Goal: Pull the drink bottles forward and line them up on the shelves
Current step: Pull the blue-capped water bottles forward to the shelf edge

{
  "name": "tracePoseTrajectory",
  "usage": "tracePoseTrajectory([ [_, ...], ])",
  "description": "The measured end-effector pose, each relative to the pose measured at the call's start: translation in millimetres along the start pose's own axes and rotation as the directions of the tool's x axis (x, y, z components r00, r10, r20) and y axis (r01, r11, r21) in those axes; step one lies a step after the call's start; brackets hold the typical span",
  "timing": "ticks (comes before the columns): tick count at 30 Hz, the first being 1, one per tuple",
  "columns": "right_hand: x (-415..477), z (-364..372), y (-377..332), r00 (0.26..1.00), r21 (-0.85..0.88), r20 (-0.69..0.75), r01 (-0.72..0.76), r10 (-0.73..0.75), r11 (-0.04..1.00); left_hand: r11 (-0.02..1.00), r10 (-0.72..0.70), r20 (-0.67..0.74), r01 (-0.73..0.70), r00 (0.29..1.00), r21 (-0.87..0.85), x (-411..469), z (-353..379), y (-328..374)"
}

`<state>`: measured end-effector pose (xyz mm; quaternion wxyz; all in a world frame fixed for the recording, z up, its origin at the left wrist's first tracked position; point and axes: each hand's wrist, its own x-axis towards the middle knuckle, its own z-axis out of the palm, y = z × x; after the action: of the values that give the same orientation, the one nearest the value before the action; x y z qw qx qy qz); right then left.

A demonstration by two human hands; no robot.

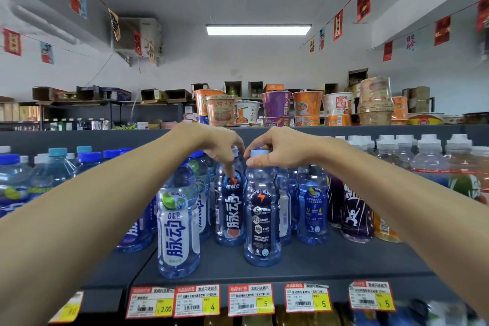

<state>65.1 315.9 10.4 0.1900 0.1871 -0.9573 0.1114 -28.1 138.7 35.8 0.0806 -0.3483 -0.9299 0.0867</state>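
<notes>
- Left hand (221,147) — fingers curled down over the cap and neck of the dark-label bottle (230,216), which stands upright, set back on the shelf (330,264).
- Right hand (276,152) — thumb and fingers pinch the pale-blue cap of the second bottle (262,222), upright, just right of and ahead of the first.
- White-label bottle (177,230) stands nearest the shelf edge, left of both.

Your drink bottles (262,219) are clear, glossy blue-tinted plastic with smooth film labels (234,210). The shelf (344,262) under them looks matt dark-grey painted metal, its price tags (197,300) glossy printed paper; the noodle cups (307,103) above wear shiny printed wrap.
</notes>
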Motion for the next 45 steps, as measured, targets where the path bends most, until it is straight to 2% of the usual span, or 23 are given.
tracePoseTrajectory([
  [2, 0, -1, 0, 1.0, -0.016, 0.003, -0.009, 0.009, 1.0, 0.995, -0.017, -0.037, 0.021, 0.999, 0.095, -1, 5, 3],
  [5, 1, 0, -1, 1.0, -0.024, 0.009, -0.016, 0.017, 1.0, 0.995, 0.004, -0.12, 0.008, 0.993, 0.099, 0, 13, 3],
  [16, -4, 4, -1, 1.0, -0.033, -0.019, -0.024, 0.024, 0.999, 0.998, -0.028, -0.109, 0.034, 0.994, 0.056, -3, 15, 5],
  [19, -8, 8, -3, 0.999, -0.082, -0.034, -0.024, 0.021, 0.996, 0.997, -0.037, -0.115, 0.044, 0.993, 0.061, -4, 15, 8],
  [22, -16, 8, -3, 0.999, -0.055, 0.032, -0.039, 0.041, 0.998, 0.995, -0.031, -0.17, 0.046, 0.985, 0.086, -7, 17, 7],
  [24, -19, 7, -2, 0.994, -0.005, 0.095, -0.049, 0.049, 0.999, 0.999, -0.01, -0.273, 0.024, 0.962, 0.046, -16, 14, 2],
  [28, -16, 9, -4, 0.997, -0.004, 0.076, -0.025, 0.025, 1.0, 0.994, 0.011, -0.415, -0.056, 0.91, -0.096, -55, 0, -14],
  [32, -6, 20, -15, 0.997, -0.008, 0.071, -0.011, 0.012, 1.0, 0.968, -0.02, -0.472, -0.101, 0.881, -0.229, -82, 5, -25],
  [36, 3, 30, -30, 1.0, -0.024, 0.003, -0.017, 0.017, 1.0, 0.947, -0.034, -0.51, -0.135, 0.859, -0.291, -89, 21, -33],
  [40, 7, 42, -46, 0.997, -0.192, -0.076, -0.017, 0.002, 0.981, 0.948, -0.023, -0.509, -0.144, 0.86, -0.285, -94, 33, -35],
  [43, 5, 33, -48, 0.996, -0.247, 0.066, -0.049, 0.067, 0.968, 0.944, -0.013, -0.486, -0.15, 0.874, -0.294, -99, 44, -39],
  [45, 0, 30, -47, 0.987, -0.191, 0.142, -0.043, 0.071, 0.981, 0.939, -0.021, -0.551, -0.174, 0.834, -0.298, -102, 52, -42],
])
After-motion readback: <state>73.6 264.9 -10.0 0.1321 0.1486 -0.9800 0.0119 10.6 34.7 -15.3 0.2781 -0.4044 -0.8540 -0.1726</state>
